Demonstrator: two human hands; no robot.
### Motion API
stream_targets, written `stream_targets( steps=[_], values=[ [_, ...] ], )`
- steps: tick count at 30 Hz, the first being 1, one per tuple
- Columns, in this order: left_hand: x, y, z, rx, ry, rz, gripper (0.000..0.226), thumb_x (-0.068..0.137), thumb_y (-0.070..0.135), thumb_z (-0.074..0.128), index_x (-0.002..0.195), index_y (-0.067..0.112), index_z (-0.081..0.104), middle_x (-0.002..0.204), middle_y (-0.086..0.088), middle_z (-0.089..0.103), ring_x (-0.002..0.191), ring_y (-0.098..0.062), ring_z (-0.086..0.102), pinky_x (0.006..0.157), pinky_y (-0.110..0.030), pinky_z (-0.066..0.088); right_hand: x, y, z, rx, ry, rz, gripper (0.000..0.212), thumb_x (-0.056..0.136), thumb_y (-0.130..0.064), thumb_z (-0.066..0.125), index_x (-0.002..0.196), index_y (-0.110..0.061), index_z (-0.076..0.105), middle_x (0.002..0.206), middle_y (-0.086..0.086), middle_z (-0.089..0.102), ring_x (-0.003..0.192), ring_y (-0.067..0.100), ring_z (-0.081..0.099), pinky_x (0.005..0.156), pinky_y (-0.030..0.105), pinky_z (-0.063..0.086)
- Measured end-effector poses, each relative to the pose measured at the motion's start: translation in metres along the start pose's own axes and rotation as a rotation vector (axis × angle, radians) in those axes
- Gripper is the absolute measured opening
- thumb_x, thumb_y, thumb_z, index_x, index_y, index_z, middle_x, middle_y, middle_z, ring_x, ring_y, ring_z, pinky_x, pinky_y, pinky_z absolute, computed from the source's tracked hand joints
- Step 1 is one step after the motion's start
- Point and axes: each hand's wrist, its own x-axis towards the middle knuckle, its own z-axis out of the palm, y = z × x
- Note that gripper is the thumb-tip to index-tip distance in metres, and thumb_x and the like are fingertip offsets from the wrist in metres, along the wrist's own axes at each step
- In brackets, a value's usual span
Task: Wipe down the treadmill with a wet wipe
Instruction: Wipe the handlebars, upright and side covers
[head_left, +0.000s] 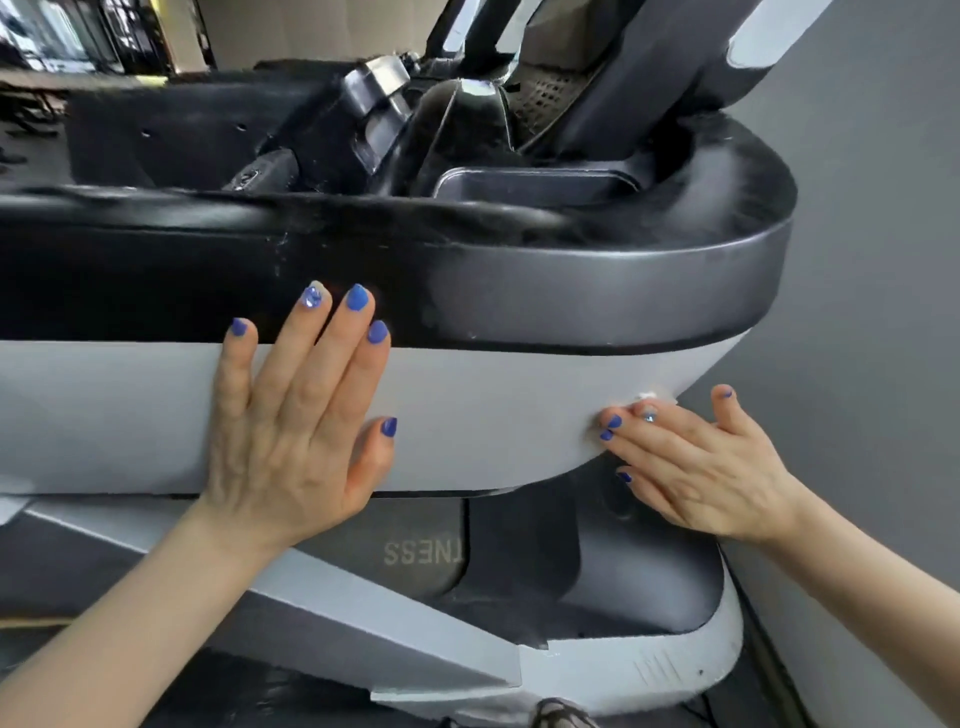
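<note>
The treadmill console fills the view, with a black upper rim (571, 291) over a light grey front panel (493, 415). My left hand (296, 415) lies flat on the grey panel, fingers straight and spread, fingertips reaching the black rim. My right hand (691, 467) presses against the panel's lower right corner with fingers nearly straight. A small white edge of the wet wipe (652, 397) shows just above those fingertips; the rest of it is hidden under the hand.
A grey wall (883, 260) stands close on the right. Black tray pockets (535, 187) and uprights sit behind the rim. Below are the treadmill's dark motor cover (426, 556) with lettering and its grey base (649, 670).
</note>
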Motion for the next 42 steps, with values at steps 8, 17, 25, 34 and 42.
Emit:
stream_targets(
  steps=[8, 17, 25, 34, 42],
  values=[
    [-0.004, 0.008, 0.003, -0.002, 0.015, -0.026, 0.071, 0.096, 0.026, 0.044, 0.159, 0.003, 0.018, 0.169, -0.011, 0.012, 0.155, -0.031, 0.015, 0.125, -0.051, 0.004, 0.055, -0.019, -0.011, 0.108, 0.052, -0.096, 0.066, 0.099, -0.030, 0.040, 0.160, -0.016, 0.020, 0.170, -0.002, 0.004, 0.155, 0.013, 0.008, 0.123, 0.047, -0.011],
    [-0.001, 0.004, 0.000, -0.005, 0.025, -0.008, 0.072, 0.094, 0.026, 0.048, 0.158, 0.003, 0.023, 0.168, -0.011, 0.013, 0.155, -0.029, 0.018, 0.125, -0.050, 0.006, 0.100, -0.003, -0.037, 0.090, -0.028, -0.164, 0.061, 0.102, -0.031, 0.040, 0.159, -0.017, 0.025, 0.166, -0.006, 0.018, 0.153, 0.011, 0.018, 0.122, 0.046, -0.012],
    [-0.002, 0.003, -0.002, -0.019, 0.023, -0.002, 0.073, 0.092, 0.025, 0.051, 0.157, 0.004, 0.025, 0.168, -0.011, 0.017, 0.154, -0.028, 0.020, 0.126, -0.049, 0.007, 0.115, 0.021, -0.055, 0.258, 0.035, -0.254, 0.044, 0.103, -0.001, 0.041, 0.146, -0.005, 0.045, 0.156, 0.009, 0.041, 0.146, 0.023, 0.038, 0.123, 0.040, 0.018],
    [0.000, 0.002, -0.013, -0.090, -0.010, -0.050, 0.074, 0.092, 0.023, 0.055, 0.158, 0.006, 0.026, 0.165, -0.010, 0.024, 0.155, -0.026, 0.019, 0.126, -0.046, 0.008, 0.124, 0.039, -0.081, 0.337, 0.021, -0.056, 0.036, 0.099, -0.002, 0.057, 0.135, 0.004, 0.057, 0.146, 0.019, 0.051, 0.140, 0.033, 0.047, 0.119, 0.050, 0.033],
    [0.000, -0.004, -0.013, -0.097, -0.041, -0.049, 0.073, 0.094, 0.026, 0.053, 0.158, 0.006, 0.024, 0.166, -0.012, 0.021, 0.155, -0.027, 0.017, 0.126, -0.048, 0.003, 0.157, -0.005, -0.077, 0.400, -0.198, 0.143, 0.071, 0.099, -0.052, 0.035, 0.155, -0.007, 0.033, 0.163, 0.008, 0.026, 0.154, 0.024, 0.020, 0.125, 0.049, 0.004]
  ],
)
